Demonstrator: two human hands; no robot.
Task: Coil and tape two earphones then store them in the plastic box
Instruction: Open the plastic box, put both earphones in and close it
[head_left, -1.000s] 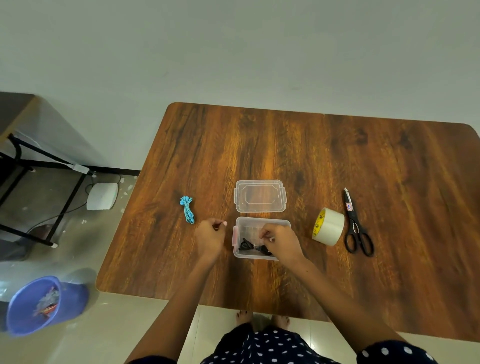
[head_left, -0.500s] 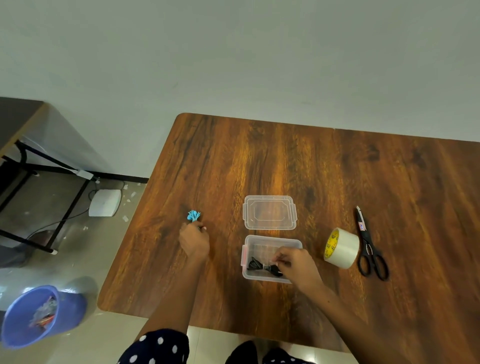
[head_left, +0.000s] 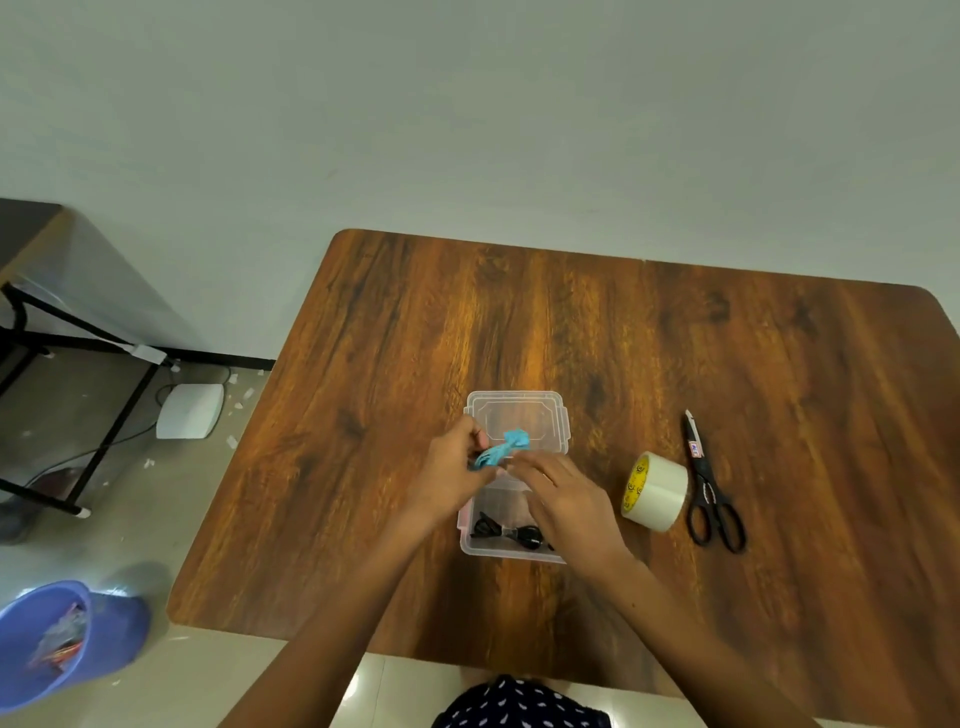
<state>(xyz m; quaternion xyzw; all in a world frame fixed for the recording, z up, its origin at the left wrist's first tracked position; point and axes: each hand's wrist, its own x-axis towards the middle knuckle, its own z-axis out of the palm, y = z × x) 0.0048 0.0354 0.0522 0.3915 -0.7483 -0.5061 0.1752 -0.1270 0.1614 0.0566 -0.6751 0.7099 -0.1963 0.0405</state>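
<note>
While the worktop (head_left: 675, 364) carries everything near its front-middle, the move ahead turns on one relation: the plastic box (head_left: 511, 552) sits straight below and slightly toward the front edge from where the blue earphone (head_left: 501, 449) is held. Box is open, long axis running front to back, with its lid (head_left: 519, 410) lying flat just behind it, toward the far edge. The black earphone (head_left: 511, 532) already lies coiled in the front end of the box, so the free space is the rear half, right under the hands. Left hand (head_left: 452, 475) has its grip clamped on the left end of the blue coil, fingers curled round it. Right hand (head_left: 563, 496) has its fingertips at the coil's near side; cannot tell whether that grip is pinching or only touching. The coil's long axis runs tilted, from the left grip up toward the far-right, its free end over the lid. Both hands are about equally near the box; left owns the hold, so I'd judge a short lowering toward the front edge drops it in. Risk: the bundle looks loose at the free end and may spring open. Tape roll (head_left: 655, 491) and scissors (head_left: 709, 483) sit to the right, well clear.
</note>
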